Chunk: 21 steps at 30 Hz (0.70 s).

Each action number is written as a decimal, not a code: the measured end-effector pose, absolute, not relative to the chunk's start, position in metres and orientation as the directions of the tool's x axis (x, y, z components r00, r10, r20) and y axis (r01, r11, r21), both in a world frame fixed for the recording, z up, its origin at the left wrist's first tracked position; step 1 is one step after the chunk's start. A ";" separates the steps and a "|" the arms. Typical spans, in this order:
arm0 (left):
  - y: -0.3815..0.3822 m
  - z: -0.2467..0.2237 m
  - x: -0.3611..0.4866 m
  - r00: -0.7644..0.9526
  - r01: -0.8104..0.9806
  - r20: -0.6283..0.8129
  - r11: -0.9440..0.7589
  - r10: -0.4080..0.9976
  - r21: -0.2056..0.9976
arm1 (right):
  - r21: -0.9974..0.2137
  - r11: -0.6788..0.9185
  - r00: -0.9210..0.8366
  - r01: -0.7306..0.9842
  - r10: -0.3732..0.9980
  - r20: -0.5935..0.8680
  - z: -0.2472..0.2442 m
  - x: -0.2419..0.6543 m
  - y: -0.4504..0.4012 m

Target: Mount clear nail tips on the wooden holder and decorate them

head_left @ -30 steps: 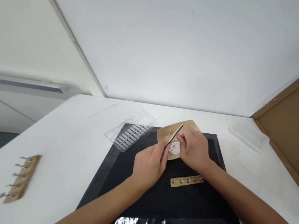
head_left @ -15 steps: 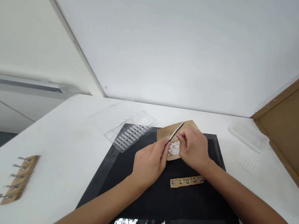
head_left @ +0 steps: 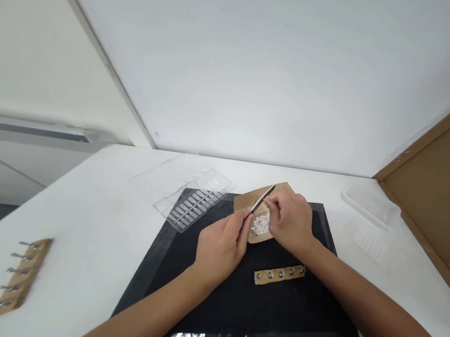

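My left hand (head_left: pixel 222 240) is closed around the lower end of a slim nail file (head_left: pixel 263 199), dark with a pale face, which slants up to the right. My right hand (head_left: pixel 291 218) is pinched beside the file's edge; whatever its fingertips hold is too small and hidden to make out. Beneath both hands lies a sheet of brown paper (head_left: pixel 245 200) bearing a heap of small white pieces (head_left: pixel 260 224). Nearer to me, a tan strip with several small metal clips (head_left: pixel 279 275) rests on the black mat (head_left: pixel 255 316).
A clear tray of nail tips (head_left: pixel 194 204) overlaps the mat's far left corner. At the left of the white table (head_left: pixel 109 230) is another tan strip with upright metal clips (head_left: pixel 22 277). A clear plastic box (head_left: pixel 370 204) stands far right by a cardboard panel (head_left: pixel 447 181).
The view has shifted slightly. Both hands keep nearly the same pose at the nail file, with only a tiny shift between them.
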<state>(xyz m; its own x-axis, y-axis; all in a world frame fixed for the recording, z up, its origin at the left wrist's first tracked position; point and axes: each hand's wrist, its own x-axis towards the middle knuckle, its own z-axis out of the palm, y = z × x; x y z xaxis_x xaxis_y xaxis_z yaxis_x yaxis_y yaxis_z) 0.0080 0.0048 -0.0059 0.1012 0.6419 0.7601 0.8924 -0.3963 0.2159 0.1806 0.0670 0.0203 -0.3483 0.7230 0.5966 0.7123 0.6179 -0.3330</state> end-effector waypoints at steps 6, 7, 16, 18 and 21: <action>0.005 -0.006 0.008 0.091 0.892 0.741 -0.384 0.666 0.237 | -0.330 0.655 -0.406 0.679 0.710 0.575 0.018 0.180 0.069; 0.005 -0.006 0.009 0.090 0.891 0.746 -0.387 0.660 0.236 | -0.352 0.640 -0.379 0.683 0.722 0.579 0.019 0.180 0.069; 0.004 -0.006 0.010 0.090 0.864 0.776 -0.436 0.624 0.251 | -0.294 0.647 -0.389 0.704 0.697 0.603 0.027 0.184 0.061; 0.005 -0.005 0.010 0.088 0.863 0.783 -0.440 0.616 0.249 | -0.295 0.637 -0.383 0.713 0.705 0.597 0.028 0.183 0.060; 0.004 -0.005 0.010 0.078 0.865 0.774 -0.429 0.629 0.261 | -0.269 0.694 -0.463 0.668 0.671 0.579 0.027 0.181 0.059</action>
